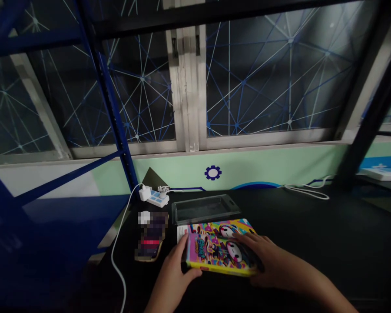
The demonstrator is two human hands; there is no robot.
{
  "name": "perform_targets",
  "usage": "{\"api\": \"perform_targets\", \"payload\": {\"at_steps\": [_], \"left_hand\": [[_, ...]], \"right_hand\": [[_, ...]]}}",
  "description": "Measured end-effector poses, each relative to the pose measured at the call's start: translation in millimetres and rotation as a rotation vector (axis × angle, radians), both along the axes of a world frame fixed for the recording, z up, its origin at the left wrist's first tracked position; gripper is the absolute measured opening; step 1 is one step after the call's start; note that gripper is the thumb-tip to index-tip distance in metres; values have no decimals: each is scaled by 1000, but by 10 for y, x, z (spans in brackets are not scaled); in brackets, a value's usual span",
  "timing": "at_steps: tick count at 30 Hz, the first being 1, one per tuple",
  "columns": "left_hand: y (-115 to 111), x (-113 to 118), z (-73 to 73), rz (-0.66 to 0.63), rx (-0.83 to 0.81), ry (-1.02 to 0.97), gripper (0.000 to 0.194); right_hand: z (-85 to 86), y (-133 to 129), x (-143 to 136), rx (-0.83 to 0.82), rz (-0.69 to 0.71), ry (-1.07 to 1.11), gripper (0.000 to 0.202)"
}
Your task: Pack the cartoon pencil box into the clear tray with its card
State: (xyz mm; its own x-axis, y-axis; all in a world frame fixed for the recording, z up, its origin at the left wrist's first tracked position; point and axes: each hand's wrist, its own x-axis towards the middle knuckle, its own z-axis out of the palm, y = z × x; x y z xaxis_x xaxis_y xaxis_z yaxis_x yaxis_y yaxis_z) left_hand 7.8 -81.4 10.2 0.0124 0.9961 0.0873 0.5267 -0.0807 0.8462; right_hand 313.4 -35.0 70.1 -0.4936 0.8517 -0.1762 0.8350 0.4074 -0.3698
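A colourful box [215,256] with a cartoon figure and a yellow lower edge is held between my two hands over the black table. My left hand [174,271] grips its left end, the thumb along the front edge. Around the right end are the fingers of my right hand [270,261]. Just behind the box, partly covered by it, lies a flat printed piece [244,225] with similar artwork. Farther back sits a clear plastic tray [202,210].
A phone [153,237], partly pixelated, lies left of the box. Behind it is a white power strip [158,198] with a white cable [115,256] running to the front. Another cable [308,191] lies at the back right. A blue metal frame [109,100] stands at left.
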Motion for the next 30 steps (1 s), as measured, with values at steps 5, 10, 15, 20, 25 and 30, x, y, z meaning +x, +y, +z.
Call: {"api": "perform_targets", "payload": {"at_steps": [5,10,15,20,25,30], "left_hand": [[-24,-27,-112,55,188,52,63],[283,-45,138,253,419,367,54],[720,-48,466,290,196,680,57],[853,12,514,319,-5,820,50],[873,93,381,355,-9,869,51],[1006,274,385,265,130,858,50]], "right_hand": [[50,158,172,205,72,129,93],[342,830,-77,333,248,183,87],[255,1599,-369,206,343,120,96],[58,1907,-446,151,400,68,92],[-84,1914,-413,175,443,45,76],[-175,1736,-410,364,403,54,74]]}}
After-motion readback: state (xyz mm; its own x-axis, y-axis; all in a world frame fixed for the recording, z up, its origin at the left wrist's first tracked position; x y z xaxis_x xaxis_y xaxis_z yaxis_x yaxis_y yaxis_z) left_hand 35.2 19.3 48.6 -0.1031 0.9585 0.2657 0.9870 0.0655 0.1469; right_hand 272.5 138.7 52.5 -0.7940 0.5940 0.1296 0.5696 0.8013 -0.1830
